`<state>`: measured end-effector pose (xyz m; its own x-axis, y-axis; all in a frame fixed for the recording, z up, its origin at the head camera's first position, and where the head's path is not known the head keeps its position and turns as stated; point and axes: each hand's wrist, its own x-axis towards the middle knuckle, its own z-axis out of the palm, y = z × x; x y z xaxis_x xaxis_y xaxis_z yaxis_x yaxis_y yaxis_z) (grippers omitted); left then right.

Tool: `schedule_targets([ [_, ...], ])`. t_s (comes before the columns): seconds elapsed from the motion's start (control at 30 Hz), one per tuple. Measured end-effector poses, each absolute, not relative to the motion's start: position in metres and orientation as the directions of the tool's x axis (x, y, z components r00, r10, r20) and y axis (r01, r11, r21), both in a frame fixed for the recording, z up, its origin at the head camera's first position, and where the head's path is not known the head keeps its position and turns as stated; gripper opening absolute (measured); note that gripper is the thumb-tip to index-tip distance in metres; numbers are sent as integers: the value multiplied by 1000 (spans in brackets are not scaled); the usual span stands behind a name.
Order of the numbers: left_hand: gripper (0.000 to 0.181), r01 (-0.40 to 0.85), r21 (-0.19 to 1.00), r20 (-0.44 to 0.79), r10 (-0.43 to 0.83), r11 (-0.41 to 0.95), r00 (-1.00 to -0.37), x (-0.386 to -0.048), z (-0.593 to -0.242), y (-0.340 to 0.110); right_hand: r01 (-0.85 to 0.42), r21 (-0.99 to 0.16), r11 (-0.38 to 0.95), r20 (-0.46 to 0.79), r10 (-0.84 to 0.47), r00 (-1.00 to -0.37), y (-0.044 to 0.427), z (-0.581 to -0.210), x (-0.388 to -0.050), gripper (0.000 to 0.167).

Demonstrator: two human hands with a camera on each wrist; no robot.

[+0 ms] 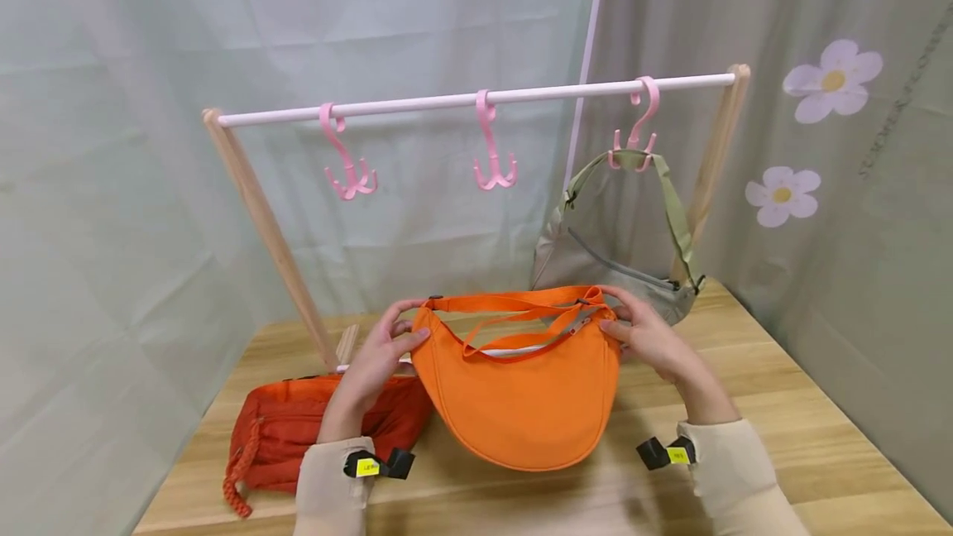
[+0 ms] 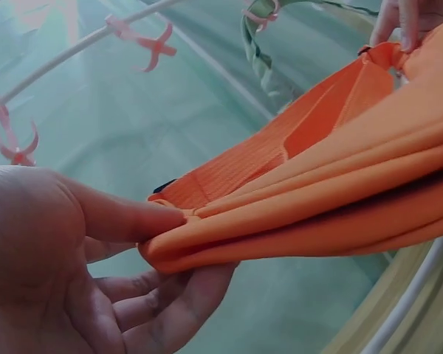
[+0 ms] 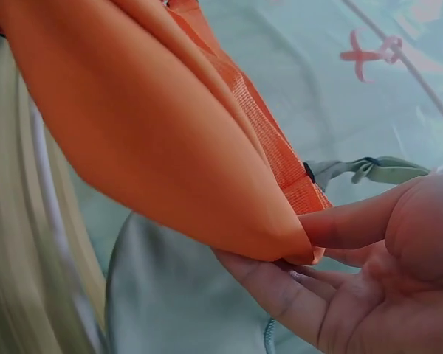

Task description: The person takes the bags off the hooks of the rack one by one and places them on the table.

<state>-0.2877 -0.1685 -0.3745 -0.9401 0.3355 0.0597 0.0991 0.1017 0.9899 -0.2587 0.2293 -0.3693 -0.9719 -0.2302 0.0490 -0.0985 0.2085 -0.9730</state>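
An orange crescent-shaped shoulder bag (image 1: 521,404) is held up above the wooden table between both hands. My left hand (image 1: 380,354) pinches its upper left corner, thumb in front and fingers behind. At the upper right corner my right hand (image 1: 651,333) pinches it the same way, by the strap end and zipper. The orange strap (image 1: 514,302) lies loosely across the top opening. In the left wrist view, the left thumb presses on the corner of the orange bag (image 2: 317,192). The right wrist view has the right fingers under the bag's other corner (image 3: 273,236).
A rack with a white rod (image 1: 417,104) and wooden legs stands behind. Pink hooks (image 1: 346,160) hang from it, and the right one carries a grey-green bag (image 1: 610,271) by its strap. A red bag (image 1: 283,428) lies on the table (image 1: 789,437) at the left.
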Motion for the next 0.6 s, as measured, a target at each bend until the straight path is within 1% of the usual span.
schedule_targets([
  [0.27,54,91,986,28,393,142,-919,-294,-383,-176,-73,-963,258,11,-235,-972,226,-380,-266,61],
  [0.6,52,50,986,-17,396,158,-918,-298,-394,-170,-45,-961,273,-29,-260,-965,231,-386,-269,59],
])
